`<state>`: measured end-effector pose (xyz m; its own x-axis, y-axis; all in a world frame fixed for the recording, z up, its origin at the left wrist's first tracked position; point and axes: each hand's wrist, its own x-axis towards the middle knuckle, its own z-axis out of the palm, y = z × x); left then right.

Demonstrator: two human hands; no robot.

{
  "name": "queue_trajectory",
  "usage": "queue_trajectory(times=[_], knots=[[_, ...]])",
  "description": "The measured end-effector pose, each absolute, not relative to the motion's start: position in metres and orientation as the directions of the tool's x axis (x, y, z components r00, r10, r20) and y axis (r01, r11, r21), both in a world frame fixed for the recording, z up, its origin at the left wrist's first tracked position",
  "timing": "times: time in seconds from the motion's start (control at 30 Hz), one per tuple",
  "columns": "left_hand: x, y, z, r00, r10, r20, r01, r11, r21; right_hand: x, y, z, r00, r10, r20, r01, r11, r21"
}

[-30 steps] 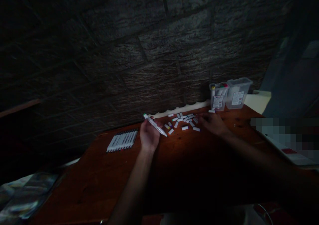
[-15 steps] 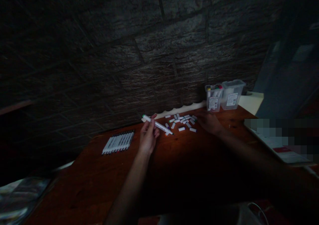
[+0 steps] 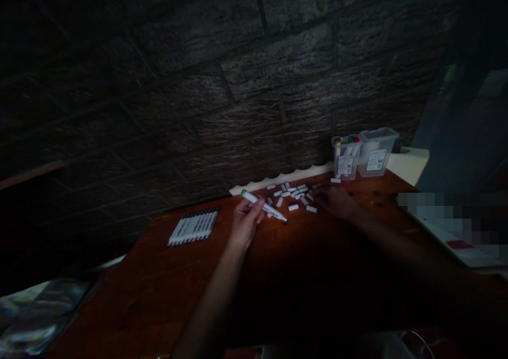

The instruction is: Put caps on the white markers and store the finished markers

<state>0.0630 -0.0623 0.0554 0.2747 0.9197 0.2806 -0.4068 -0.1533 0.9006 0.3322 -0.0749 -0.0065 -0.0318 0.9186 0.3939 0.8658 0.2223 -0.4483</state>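
My left hand is closed around a white marker with a green end. The marker tilts down to the right, and its dark tip end is bare of a cap. At the right edge of a loose pile of white marker caps, my right hand is low over the table, fingers towards the caps. Its fingers are dim and blurred, so whether they hold a cap does not show. One cap lies apart, just beyond that hand. To the left, a row of several white markers lies side by side.
On the brown wooden table, a clear plastic box with markers stands at the back right beside a second clear box. A wavy white strip runs along the dark brick-patterned wall.
My right hand has moved slightly left and nearer, towards the caps. The single cap by the boxes now shows. My left hand still holds the marker, and the whole view has shifted a little.
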Motion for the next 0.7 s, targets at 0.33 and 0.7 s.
queue_trajectory(times=[0.33,0.7], knots=[[0.0657,-0.0683,0.051,0.23,0.858,0.459,-0.028,-0.466,0.884,0.331,-0.077,-0.0064,0.003,0.941,0.337,0.891,0.151,-0.428],[0.0648,-0.0664,0.0508,0.26,0.868,0.423,-0.039,-0.428,0.903,0.3308,-0.0772,-0.0038,0.0,0.956,0.295,0.899,0.129,-0.419]])
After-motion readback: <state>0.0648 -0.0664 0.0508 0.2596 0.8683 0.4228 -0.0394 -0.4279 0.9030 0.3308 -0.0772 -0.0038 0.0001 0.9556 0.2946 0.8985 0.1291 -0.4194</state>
